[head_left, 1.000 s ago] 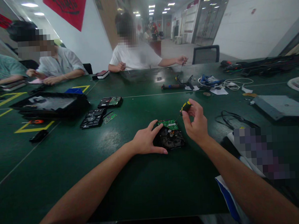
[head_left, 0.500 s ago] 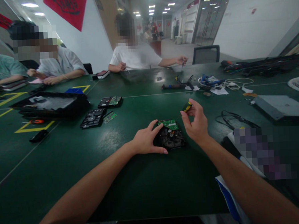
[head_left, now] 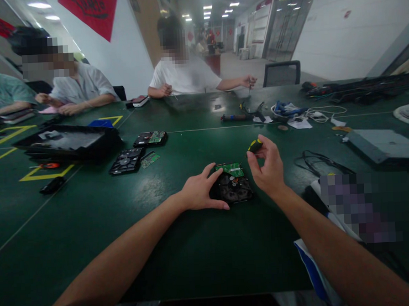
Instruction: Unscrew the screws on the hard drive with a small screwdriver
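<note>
A black hard drive [head_left: 234, 191] with a green circuit board [head_left: 233, 170] at its far end lies flat on the table in front of me. My left hand [head_left: 202, 189] spans its left side, the thumb at the near edge and the fingertips at the board's left end. A screwdriver [head_left: 255, 145] with a yellow and black handle is pinched in the fingers of my right hand [head_left: 267, 169]. Its thin shaft slants down to the board's right corner; whether the tip sits in a screw is too small to tell.
To the left are two more hard drives [head_left: 127, 161] [head_left: 150, 138], a loose circuit board [head_left: 150, 159] and a black tray [head_left: 70, 144]. At right lie a black cable [head_left: 323, 160] and a grey metal box [head_left: 389, 145]. Co-workers sit across the green table [head_left: 182, 254].
The screwdriver's handle has tipped slightly to the left in my right hand. My left hand and the hard drive stay in place.
</note>
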The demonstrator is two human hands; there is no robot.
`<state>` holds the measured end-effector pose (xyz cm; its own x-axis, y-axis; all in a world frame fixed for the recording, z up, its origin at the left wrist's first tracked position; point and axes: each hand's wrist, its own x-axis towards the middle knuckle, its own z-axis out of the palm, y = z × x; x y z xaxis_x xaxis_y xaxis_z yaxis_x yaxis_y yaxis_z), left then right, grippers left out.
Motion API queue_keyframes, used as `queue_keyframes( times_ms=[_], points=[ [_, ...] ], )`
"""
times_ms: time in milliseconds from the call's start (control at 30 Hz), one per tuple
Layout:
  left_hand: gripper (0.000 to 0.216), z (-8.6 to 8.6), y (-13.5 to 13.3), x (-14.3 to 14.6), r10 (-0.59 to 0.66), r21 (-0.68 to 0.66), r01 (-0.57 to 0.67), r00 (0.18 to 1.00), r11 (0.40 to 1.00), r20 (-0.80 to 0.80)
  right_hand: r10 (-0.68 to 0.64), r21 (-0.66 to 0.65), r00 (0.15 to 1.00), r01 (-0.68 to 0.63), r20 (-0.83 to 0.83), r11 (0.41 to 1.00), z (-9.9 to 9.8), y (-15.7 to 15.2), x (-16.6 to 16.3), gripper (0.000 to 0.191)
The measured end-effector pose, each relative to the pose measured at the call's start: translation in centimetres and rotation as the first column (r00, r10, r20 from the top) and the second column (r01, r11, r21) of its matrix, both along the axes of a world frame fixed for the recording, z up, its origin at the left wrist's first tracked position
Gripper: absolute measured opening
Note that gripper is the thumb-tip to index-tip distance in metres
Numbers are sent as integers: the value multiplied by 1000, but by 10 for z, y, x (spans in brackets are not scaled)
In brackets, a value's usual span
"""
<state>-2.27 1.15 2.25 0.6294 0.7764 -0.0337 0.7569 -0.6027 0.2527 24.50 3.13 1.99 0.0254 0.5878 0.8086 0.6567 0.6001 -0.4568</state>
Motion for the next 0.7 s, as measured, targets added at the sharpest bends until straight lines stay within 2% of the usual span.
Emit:
queue_keyframes(
  times_ms=[200, 367, 567, 700],
  points=[
    [132, 0, 0, 0, -1, -2, 1, 1000, 1000, -4, 33, -40, 999, -35, -35, 999, -1, 2, 1, 65],
    [131, 1, 0, -1, -5, -1, 5, 1000, 1000, -7, -19, -4, 1000, 19, -14, 1000, -2, 3, 1, 64],
    [131, 1, 1, -1, 4, -16, -5, 1000, 1000, -8, 21, -35, 998, -22, -51, 999, -4, 4, 3, 62],
    [132, 0, 1, 0, 2, -14, -3, 1000, 1000, -7, -18, -4, 1000, 18, -15, 1000, -2, 3, 2, 62]
  ],
)
